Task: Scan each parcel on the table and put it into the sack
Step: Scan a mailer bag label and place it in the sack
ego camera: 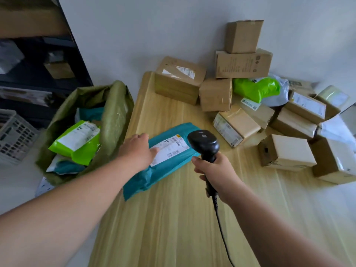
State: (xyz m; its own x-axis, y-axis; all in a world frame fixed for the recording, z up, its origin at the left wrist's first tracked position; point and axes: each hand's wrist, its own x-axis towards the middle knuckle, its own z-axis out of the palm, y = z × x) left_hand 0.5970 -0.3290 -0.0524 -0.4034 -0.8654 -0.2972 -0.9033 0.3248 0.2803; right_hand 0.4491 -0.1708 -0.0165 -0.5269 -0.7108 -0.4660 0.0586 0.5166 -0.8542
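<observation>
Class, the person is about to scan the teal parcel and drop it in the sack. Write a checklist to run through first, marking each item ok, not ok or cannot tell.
1. Label on the teal parcel faces up: ok.
2. Left hand rests on the parcel, holding it flat on the table: ok.
3. Barcodes clear of the fingers: ok.
4. Right hand grips the scanner: ok.
5. Scanner aimed squarely at the label: cannot tell.
6. Sack mouth open beside the table: ok.
</observation>
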